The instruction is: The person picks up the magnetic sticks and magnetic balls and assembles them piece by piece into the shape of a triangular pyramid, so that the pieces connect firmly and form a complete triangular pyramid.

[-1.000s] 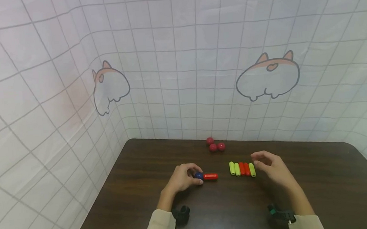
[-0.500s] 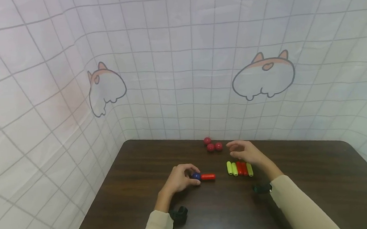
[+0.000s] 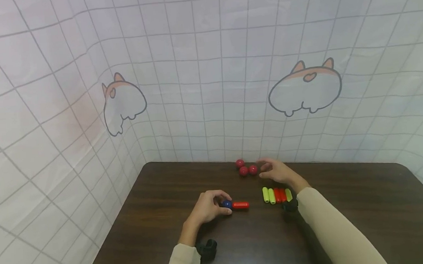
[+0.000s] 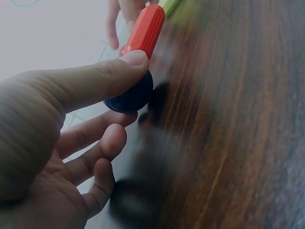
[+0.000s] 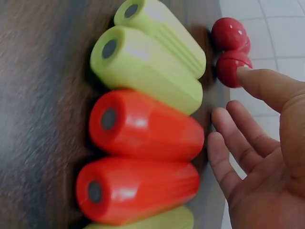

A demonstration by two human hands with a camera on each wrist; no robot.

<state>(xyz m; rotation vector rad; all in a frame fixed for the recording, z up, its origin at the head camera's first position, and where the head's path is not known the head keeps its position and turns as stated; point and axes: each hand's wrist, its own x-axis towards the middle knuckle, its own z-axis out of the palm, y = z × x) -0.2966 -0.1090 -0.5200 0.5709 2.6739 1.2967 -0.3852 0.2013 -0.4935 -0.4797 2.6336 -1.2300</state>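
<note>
My left hand [image 3: 209, 206] pinches a dark blue ball [image 4: 132, 95] between thumb and fingers, left of the table's middle. End-on against the ball lies a red rod [image 3: 240, 205], pointing right. Farther back, my right hand [image 3: 277, 171] reaches in beside three dark red balls, its thumb and fingers apart. In the right wrist view the thumb tip overlaps the nearest red ball [image 5: 232, 68]. Another red ball [image 3: 240, 163] sits behind the front two. The other fingers are loosely bent with nothing between them.
A side-by-side row of short rods lies just in front of my right hand: yellow-green rods [image 3: 265, 194] at the left, red rods [image 5: 147, 125] in the middle, one yellow-green at the right. Grey discs show on their ends. A white gridded curtain [image 3: 202, 107] borders the dark wooden table [image 3: 156, 187].
My right hand has moved from right of the rod row, back and left, to the red balls. The left hand keeps its pinch on the blue ball. The view has shifted slightly.
</note>
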